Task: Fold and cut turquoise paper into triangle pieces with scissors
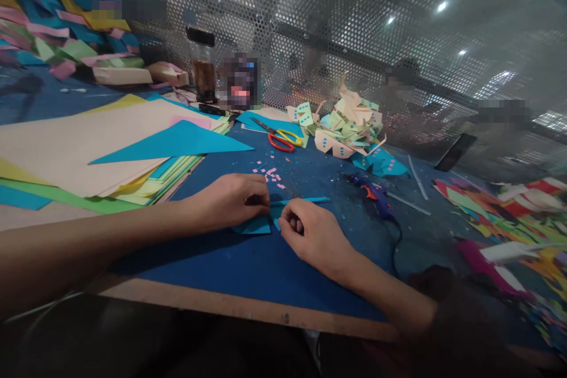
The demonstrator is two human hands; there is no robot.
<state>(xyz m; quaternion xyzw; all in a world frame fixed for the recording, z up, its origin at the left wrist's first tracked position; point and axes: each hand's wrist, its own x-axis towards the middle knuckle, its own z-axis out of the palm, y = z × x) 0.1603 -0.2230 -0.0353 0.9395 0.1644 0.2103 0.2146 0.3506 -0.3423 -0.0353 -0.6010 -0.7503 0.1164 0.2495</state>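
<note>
Both hands meet over a folded piece of blue paper (256, 226) near the front of the blue table. My left hand (234, 201) has its fingers closed on the paper's left part, fingertips turned down. Curled in a pinch, my right hand (312, 233) grips the right side of the same paper. A narrow blue strip of it sticks out behind the right knuckles. Both palms and some of the folds are hidden. Tiny pink paper squares (272, 176) lie scattered just beyond the hands.
Sheets of coloured paper (88, 136) are stacked at left. Red-and-yellow scissors (283, 140) lie behind the hands, near a heap of folded paper shapes (349, 124). A purple glue gun (376, 198) with its cord rests at right, beside glue sticks (417, 177). A lidded bottle (204, 68) stands behind.
</note>
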